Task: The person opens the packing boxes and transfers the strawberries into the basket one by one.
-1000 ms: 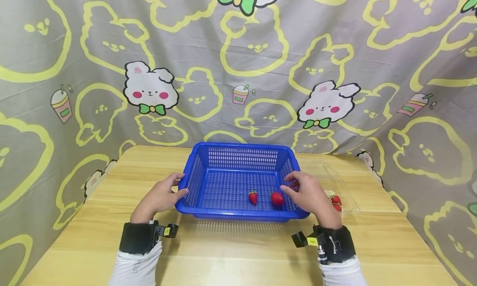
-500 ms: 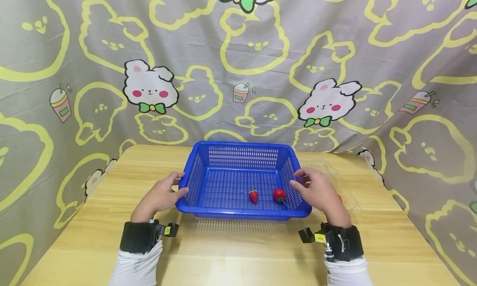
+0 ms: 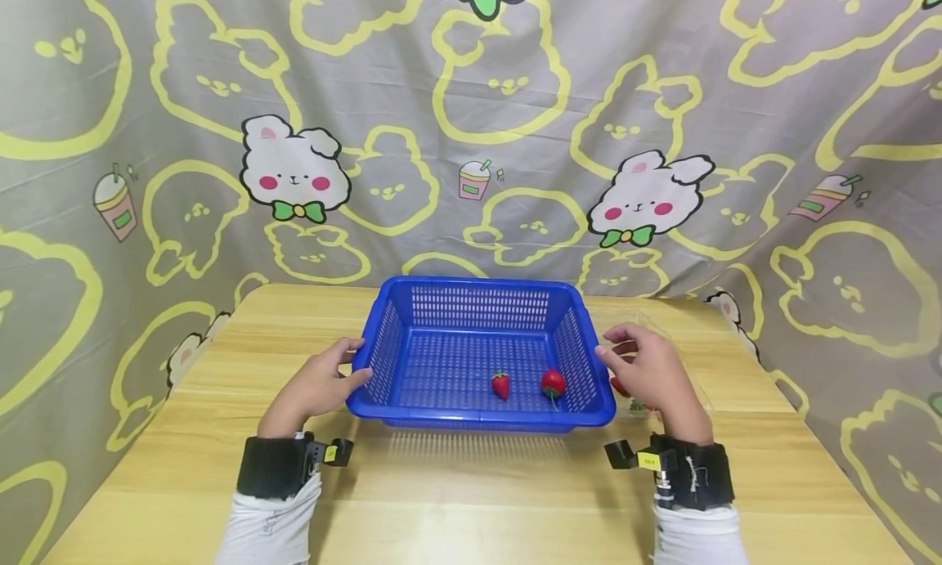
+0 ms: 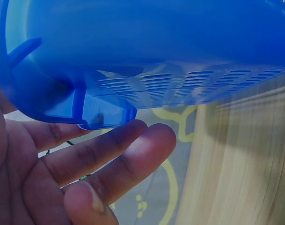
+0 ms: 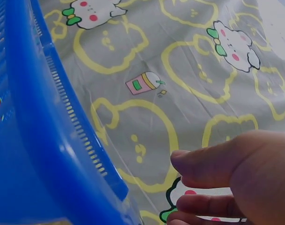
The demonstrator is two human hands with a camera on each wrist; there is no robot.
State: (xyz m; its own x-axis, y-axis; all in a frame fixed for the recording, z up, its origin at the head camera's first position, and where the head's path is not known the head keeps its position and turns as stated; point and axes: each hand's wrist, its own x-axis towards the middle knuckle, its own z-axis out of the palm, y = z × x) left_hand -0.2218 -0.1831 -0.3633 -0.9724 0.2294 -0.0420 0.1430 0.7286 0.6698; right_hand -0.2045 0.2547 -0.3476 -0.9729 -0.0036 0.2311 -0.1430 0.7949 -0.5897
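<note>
Draws relaxed, empty right hand (image 3: 648, 375) away from blue perforated plastic basket (image 3: 471, 419), toward frame's right.
Keeps loose, unclenched left hand (image 3: 312, 387) at centre-left.

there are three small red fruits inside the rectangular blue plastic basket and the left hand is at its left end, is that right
Not quite: there are two, not three. The head view shows a small red strawberry and a rounder red fruit inside the rectangular blue plastic basket, with the left hand at its left end.
</note>
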